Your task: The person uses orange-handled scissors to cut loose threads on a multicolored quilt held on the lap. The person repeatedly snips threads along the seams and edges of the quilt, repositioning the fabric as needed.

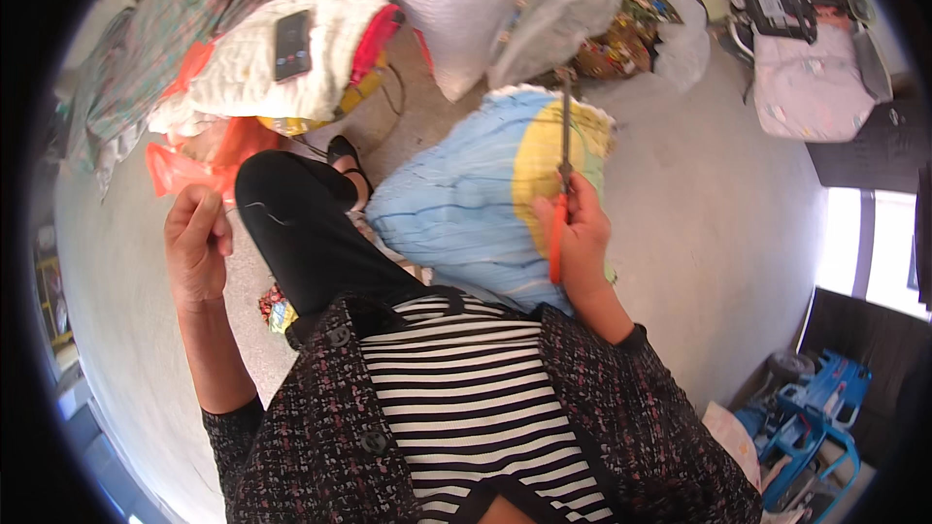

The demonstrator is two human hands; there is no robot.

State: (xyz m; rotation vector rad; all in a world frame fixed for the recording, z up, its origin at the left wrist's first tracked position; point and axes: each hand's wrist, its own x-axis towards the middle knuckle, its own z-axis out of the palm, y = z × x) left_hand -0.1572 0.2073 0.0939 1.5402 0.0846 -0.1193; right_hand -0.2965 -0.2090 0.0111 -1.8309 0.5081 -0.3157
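Observation:
My left hand (198,240) is raised beside my bent knee, its thumb pressed against curled fingers. A short pale thread (269,214) lies over the black trouser leg (298,233) close to it; whether the fingers pinch a thread end is too fine to tell. In my right hand (582,233) are scissors with orange handles (558,240), their dark blades together and pointing away from me. Under the scissors, a gathered, quilted-looking blue cloth piece (451,189) with a yellow patch (535,160) spreads across my lap and beyond it.
Ahead on the left, a smartphone (293,46) rests on folded white cloth (240,87), above an orange plastic bag (189,167). A full white sack (459,7) stands ahead, beside a clear bag (568,29) of patterned fabric. A child's seat (808,87) and a blue toy vehicle (815,415) are rightward.

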